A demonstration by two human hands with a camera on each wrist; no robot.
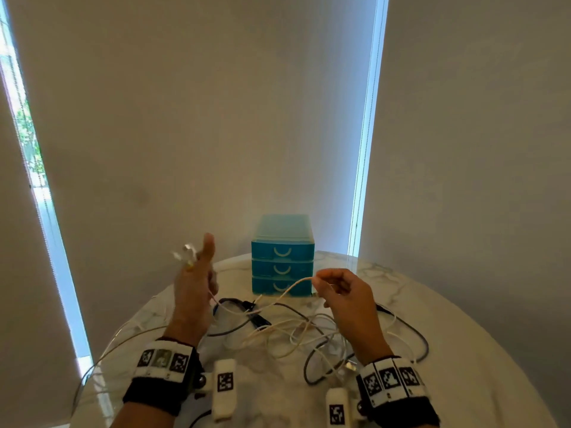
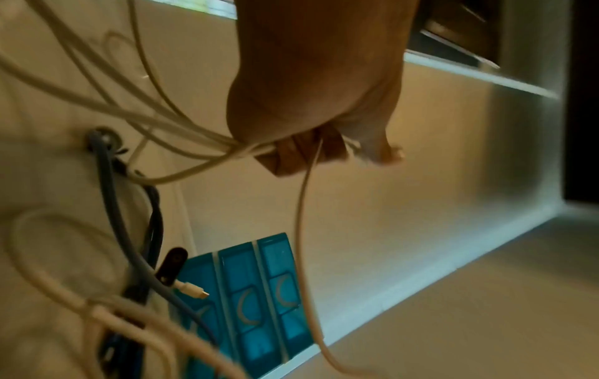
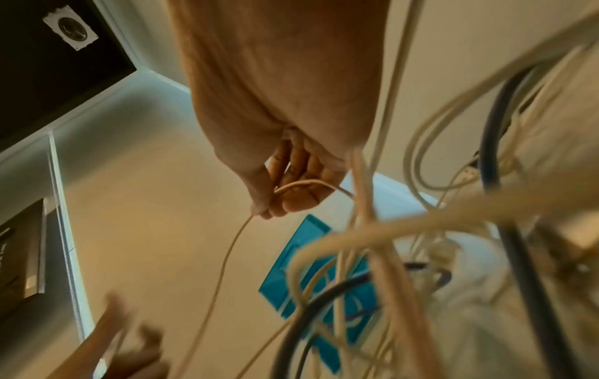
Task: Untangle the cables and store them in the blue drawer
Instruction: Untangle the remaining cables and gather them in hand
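A blue three-drawer unit stands at the back of the round marble table, all drawers closed. In front of it lies a tangle of white and dark cables. My left hand is raised left of the drawers, thumb up, fingers curled round several white cable strands. My right hand hovers in front of the lowest drawer and pinches one white cable between thumb and fingers. That cable runs slack across to my left hand. The pinch shows clearly in the right wrist view.
A grey cable loops near my right wrist, and another white cable trails over the table's left edge. A black plug lies left of the tangle. Light blinds hang close behind the drawers.
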